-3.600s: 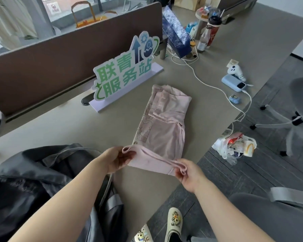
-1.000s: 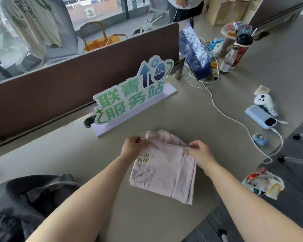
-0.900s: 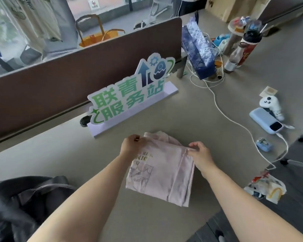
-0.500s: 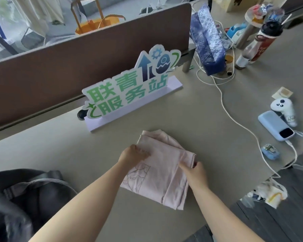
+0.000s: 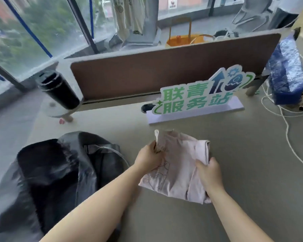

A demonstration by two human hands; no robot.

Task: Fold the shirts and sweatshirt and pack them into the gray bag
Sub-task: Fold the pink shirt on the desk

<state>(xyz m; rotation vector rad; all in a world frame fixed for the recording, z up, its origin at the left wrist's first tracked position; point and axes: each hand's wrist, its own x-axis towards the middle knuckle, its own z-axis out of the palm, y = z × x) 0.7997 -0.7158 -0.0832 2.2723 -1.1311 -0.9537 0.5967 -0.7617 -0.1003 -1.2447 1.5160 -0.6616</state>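
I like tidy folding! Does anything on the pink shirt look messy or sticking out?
Yes. One corner of the pink shirt pokes up above the left hand, which grips that edge, so the bundle isn't flat. The right hand grips the other side. The gray bag lies crumpled beside it.

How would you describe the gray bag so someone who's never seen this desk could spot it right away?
Start at the green and white sign standing by the brown divider, then come toward the near left part of the desk. The gray bag slumps there, left of the folded pink shirt both hands hold. It is dark, shiny and crumpled, with a pale strap.
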